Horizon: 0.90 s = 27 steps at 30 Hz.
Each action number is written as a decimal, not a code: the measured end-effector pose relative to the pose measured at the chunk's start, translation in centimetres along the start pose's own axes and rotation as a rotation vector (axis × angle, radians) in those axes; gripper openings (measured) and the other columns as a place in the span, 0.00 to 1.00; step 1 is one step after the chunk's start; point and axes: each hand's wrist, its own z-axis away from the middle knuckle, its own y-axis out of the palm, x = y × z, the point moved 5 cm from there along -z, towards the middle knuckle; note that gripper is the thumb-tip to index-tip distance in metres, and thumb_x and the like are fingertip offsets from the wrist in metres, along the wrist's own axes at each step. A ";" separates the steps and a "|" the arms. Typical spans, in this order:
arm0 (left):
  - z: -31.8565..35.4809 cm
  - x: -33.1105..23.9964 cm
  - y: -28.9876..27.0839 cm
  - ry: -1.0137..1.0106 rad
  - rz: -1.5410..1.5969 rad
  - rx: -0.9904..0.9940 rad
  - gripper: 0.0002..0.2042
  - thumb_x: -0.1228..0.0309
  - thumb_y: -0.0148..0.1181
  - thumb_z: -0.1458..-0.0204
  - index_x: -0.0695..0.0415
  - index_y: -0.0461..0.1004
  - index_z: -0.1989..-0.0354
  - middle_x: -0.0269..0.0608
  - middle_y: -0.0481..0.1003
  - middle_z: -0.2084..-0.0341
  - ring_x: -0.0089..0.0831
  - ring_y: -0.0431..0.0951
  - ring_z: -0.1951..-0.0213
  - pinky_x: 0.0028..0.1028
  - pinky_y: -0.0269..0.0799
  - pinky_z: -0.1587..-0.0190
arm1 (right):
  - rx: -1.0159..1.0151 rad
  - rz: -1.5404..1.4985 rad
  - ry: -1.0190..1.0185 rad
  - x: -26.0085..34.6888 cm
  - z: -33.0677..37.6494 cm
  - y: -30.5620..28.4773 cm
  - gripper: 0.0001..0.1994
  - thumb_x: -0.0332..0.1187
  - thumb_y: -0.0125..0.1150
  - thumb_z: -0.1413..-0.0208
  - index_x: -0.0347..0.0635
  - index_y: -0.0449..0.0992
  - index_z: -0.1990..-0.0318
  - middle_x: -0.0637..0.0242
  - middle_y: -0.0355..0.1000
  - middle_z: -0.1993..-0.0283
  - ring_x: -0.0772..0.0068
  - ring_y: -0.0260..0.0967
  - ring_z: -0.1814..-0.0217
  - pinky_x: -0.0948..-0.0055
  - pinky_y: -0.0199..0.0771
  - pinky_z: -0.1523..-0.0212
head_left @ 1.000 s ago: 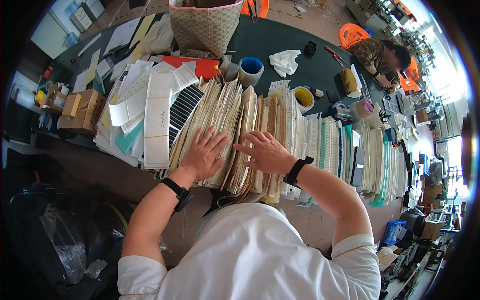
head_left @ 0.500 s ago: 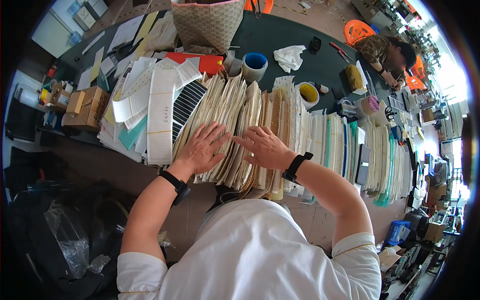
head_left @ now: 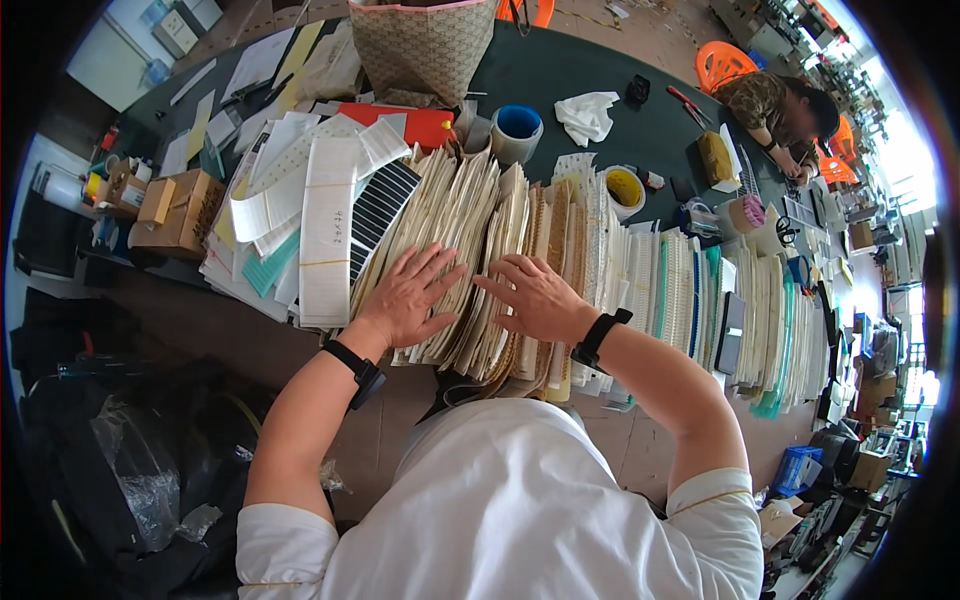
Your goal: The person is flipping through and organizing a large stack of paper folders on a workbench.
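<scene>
A long row of tightly packed paper sheets and folders (head_left: 450, 215) stands on edge along the near side of the dark green table. My left hand (head_left: 408, 300) lies flat on top of the cream-coloured part of the row, fingers spread. Just to its right, my right hand (head_left: 540, 300) rests on the browner folders with its fingers apart and slightly bent. A narrow gap separates the two hands, and neither grips a sheet. Left of my left hand lie long white paper strips (head_left: 326, 250) with rubber bands around them, beside a black-striped sheet (head_left: 383, 215).
Behind the papers stand a patterned bag (head_left: 425, 55), a red folder (head_left: 432, 127), a blue-cored tape roll (head_left: 517, 135) and a yellow-cored one (head_left: 625, 190). A dark phone-like object (head_left: 730, 330) leans on the row. Cardboard boxes (head_left: 185, 215) sit left; a person (head_left: 765, 105) works at far right.
The view has shifted very slightly. Both hands stay on the papers, with the gap between their fingertips a touch wider.
</scene>
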 end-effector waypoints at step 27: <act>-0.1 0.0 -0.4 -0.007 0.027 0.012 0.41 0.50 0.58 0.41 0.46 0.55 0.18 0.46 0.57 0.20 0.49 0.52 0.19 0.51 0.42 0.18 | 0.007 0.007 0.004 -0.8 0.8 -0.7 0.28 0.48 0.64 0.35 0.44 0.74 0.32 0.59 0.66 0.26 0.56 0.60 0.22 0.55 0.63 0.27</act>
